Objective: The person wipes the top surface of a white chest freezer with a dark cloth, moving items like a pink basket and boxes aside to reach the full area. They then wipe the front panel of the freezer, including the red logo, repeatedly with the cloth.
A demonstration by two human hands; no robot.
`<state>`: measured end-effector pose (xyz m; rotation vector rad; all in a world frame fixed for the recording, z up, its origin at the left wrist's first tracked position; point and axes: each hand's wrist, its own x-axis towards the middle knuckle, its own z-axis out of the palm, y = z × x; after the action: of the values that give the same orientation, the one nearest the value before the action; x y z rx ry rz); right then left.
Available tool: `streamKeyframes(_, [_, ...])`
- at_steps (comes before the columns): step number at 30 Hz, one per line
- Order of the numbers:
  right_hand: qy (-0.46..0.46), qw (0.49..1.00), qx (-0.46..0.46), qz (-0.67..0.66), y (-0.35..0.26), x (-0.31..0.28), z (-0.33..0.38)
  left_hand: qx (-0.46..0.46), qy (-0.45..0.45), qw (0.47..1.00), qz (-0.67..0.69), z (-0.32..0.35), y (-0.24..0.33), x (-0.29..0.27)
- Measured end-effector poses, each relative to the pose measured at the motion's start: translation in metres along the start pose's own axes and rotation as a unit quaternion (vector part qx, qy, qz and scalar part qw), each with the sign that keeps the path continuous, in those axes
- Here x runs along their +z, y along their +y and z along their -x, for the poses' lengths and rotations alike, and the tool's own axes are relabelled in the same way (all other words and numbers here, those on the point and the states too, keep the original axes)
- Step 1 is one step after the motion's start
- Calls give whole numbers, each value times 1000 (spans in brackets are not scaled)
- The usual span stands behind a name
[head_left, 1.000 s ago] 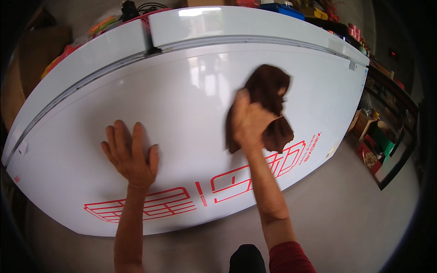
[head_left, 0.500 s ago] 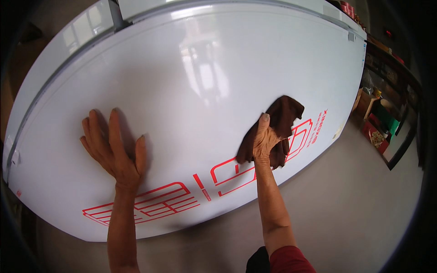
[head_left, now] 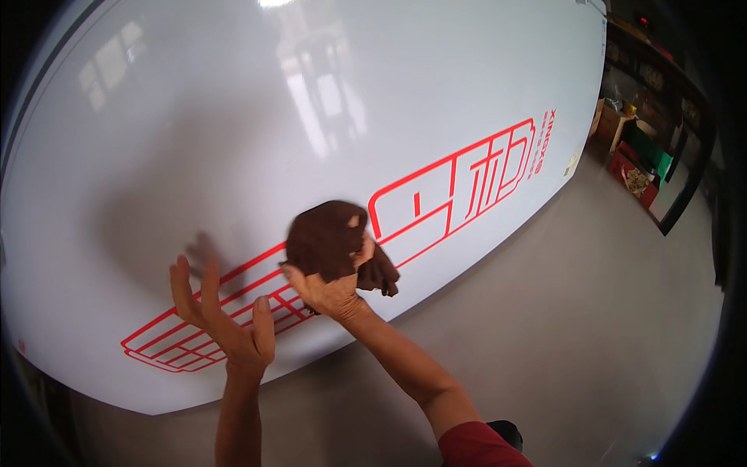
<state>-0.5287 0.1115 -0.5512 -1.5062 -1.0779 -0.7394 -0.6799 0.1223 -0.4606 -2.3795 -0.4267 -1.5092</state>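
Note:
A big glossy white cabinet front (head_left: 233, 117) with red outlined lettering fills most of the view. My right hand (head_left: 331, 288) presses a crumpled dark brown cloth (head_left: 331, 241) against the lower part of this white panel, over the red lettering. Spread open, my left hand (head_left: 226, 319) lies with fingers apart against or just off the panel's lower left, over the red line pattern, holding nothing. A red sleeve (head_left: 478, 447) shows at the bottom edge.
A grey concrete floor (head_left: 560, 327) runs below and to the right of the panel. At the far right stand dark shelves with boxes and a red crate (head_left: 634, 175) on the floor.
My right hand has wiped the brown cloth down and left, from the panel's upper right to its lower middle. The view has moved closer and lower. My left hand has drawn nearer to the right hand.

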Motion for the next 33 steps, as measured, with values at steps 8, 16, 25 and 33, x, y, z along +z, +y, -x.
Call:
streamKeyframes(8, [-62,981,-58,173,31,-11,9,-187,-76,979,10,102,-24,-11])
streamKeyframes(16, [194,863,460,-73,140,-15,22,-115,-161,975,-100,119,-41,-5])
streamKeyframes(25, [-40,856,493,-153,-9,16,60,-103,-156,973,-132,119,-42,-5])
streamKeyframes(33, [-66,996,-32,54,42,20,77,-131,-173,969,-116,117,-38,-5])
